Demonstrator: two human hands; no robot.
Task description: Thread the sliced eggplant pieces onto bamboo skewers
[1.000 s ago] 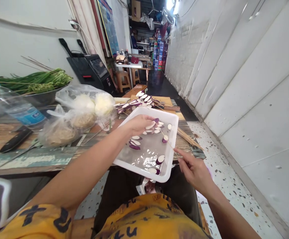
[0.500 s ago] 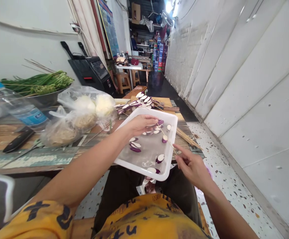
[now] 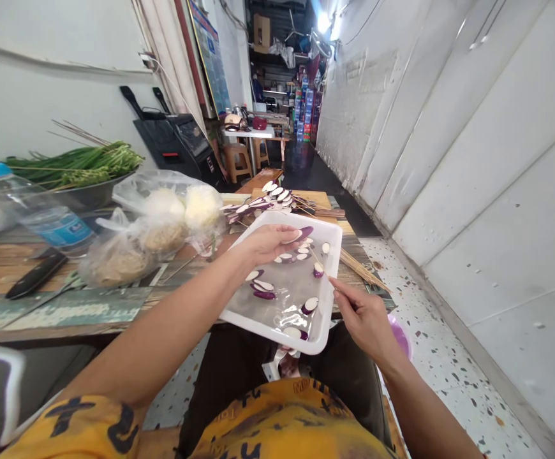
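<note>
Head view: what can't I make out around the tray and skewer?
All in the head view:
- Whether the skewer tip touches the eggplant slice in the left hand: too thin to tell.
- What the plastic bags hold: blurred by the film.
- Under the tray: hidden by the tray.

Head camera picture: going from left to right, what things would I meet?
Water bottle → plastic bags → left hand pinching an eggplant slice → right hand holding a skewer.
</note>
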